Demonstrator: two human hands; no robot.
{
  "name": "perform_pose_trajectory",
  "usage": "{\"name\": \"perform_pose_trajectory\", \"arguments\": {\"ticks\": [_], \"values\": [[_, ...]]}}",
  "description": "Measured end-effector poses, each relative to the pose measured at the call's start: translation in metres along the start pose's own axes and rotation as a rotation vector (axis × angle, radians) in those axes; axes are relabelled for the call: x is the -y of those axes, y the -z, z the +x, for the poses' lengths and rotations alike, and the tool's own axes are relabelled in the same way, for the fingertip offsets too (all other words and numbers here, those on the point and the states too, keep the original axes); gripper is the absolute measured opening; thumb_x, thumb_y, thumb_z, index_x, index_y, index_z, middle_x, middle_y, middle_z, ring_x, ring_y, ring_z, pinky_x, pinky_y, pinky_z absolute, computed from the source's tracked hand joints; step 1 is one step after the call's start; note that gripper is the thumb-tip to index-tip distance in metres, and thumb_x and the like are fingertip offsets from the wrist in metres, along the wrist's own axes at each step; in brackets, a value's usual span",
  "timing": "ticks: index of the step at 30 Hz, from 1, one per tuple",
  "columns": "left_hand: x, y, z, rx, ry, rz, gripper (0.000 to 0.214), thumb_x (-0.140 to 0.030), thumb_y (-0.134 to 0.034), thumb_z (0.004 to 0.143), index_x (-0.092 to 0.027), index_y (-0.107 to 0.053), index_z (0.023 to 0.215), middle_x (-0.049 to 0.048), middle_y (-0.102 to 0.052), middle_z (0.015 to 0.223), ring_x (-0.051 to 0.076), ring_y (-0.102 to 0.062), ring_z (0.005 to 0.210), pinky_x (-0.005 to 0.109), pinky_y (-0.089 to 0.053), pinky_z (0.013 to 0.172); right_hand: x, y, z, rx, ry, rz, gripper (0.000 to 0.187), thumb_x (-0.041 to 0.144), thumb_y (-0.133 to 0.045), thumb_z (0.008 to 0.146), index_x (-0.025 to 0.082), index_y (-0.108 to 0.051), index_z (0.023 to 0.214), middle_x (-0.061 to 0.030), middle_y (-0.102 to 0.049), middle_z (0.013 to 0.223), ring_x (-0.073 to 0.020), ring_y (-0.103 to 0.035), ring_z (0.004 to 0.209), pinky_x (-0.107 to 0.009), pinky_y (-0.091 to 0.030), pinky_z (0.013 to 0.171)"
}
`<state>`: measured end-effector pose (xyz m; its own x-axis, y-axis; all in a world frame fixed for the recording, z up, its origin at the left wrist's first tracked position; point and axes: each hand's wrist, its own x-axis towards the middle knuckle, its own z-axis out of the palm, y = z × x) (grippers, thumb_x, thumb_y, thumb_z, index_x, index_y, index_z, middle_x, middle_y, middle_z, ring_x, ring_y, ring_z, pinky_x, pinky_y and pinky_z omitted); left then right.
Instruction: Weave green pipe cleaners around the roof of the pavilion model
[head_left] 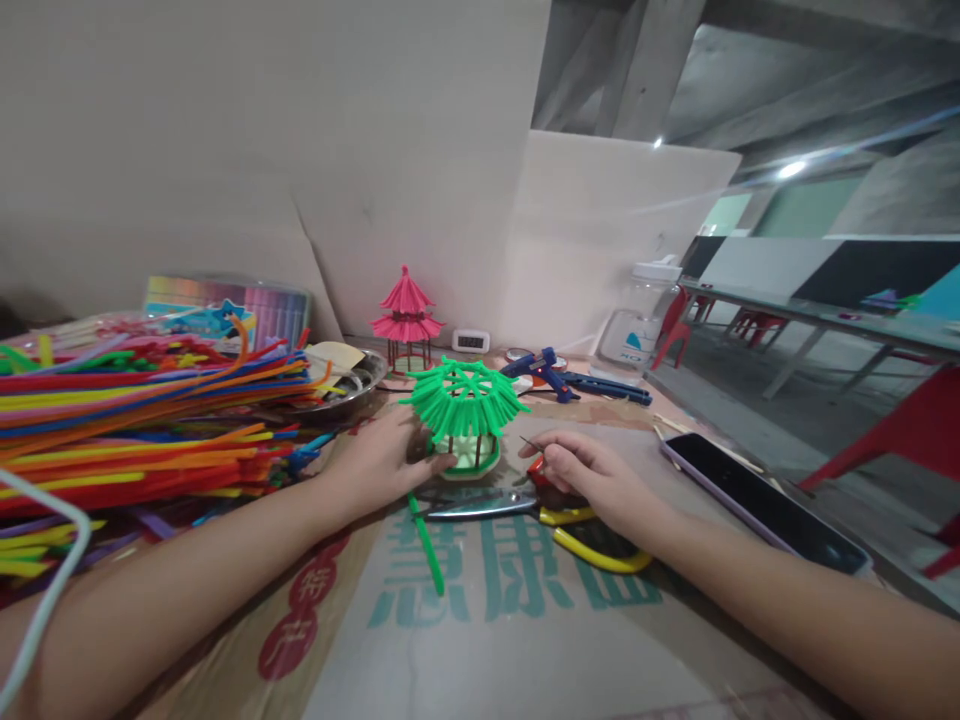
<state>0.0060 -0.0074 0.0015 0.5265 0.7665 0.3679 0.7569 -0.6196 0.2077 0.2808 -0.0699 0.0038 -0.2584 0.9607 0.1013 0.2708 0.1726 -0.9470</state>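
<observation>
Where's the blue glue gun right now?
In the head view, the blue glue gun lies just right of centre on the table, behind and right of the green model pavilion, with a dark blue tool on its right.

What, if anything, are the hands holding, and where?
Left hand: at the green pavilion's base, grip unclear. Right hand: pinches a thin dark piece behind its protruding tip.

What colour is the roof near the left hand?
The roof is bright green, seen best in the head view.
</observation>
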Motion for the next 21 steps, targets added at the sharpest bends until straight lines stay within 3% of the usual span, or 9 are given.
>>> {"name": "perform_pose_trajectory", "arguments": {"ticks": [7, 12, 17, 21], "values": [[0.0028, -0.0042, -0.0019, -0.071, -0.043, -0.064, 0.018, -0.036, -0.051, 0.090, -0.021, -0.058, 0.084, 0.0084, -0.066, 0.090, 0.028, -0.064, 0.094, 0.038, -0.053, 0.084, -0.0019, 0.0009, -0.0015, 0.006, 0.018, 0.005, 0.043, 0.054, -0.054, 0.092, 0.015, -0.068, 0.103, 0.0036, -0.047, 0.066, -0.0121, -0.045, 0.054, -0.026, -0.040, 0.053], [0.0048, -0.0022, -0.0020, -0.070, -0.022, -0.055, 0.025, -0.035, -0.044, 0.092, -0.019, -0.061, 0.088, 0.0125, -0.066, 0.103, 0.029, -0.062, 0.104, 0.043, -0.052, 0.094, 0.0041, -0.0014, -0.0028, -0.072, 0.045, -0.128, 0.035, 0.046, -0.054, 0.092, 0.017, -0.071, 0.102, -0.0031, -0.061, 0.077, -0.0172, -0.057, 0.065, -0.028, -0.047, 0.059], [0.0067, -0.0007, -0.0005, -0.178, -0.179, -0.064, 0.036, -0.028, -0.035, 0.096, -0.016, -0.063, 0.115, 0.0138, -0.059, 0.129, 0.029, -0.049, 0.130, 0.048, -0.039, 0.115, 0.0020, -0.0002, -0.0028, -0.058, 0.073, -0.210, 0.031, 0.040, -0.050, 0.094, 0.018, -0.071, 0.092, -0.0025, -0.061, 0.072, -0.0167, -0.057, 0.063, -0.027, -0.045, 0.058], [0.0079, -0.0022, 0.0005, -0.216, -0.172, -0.064, 0.035, -0.023, -0.032, 0.096, -0.014, -0.061, 0.113, 0.0148, -0.058, 0.122, 0.030, -0.047, 0.131, 0.051, -0.036, 0.117, -0.0042, 0.0017, -0.0022, -0.025, 0.091, -0.232, 0.032, 0.039, -0.049, 0.096, 0.017, -0.071, 0.089, -0.0010, -0.059, 0.067, -0.0150, -0.054, 0.060, -0.026, -0.043, 0.057]]}}
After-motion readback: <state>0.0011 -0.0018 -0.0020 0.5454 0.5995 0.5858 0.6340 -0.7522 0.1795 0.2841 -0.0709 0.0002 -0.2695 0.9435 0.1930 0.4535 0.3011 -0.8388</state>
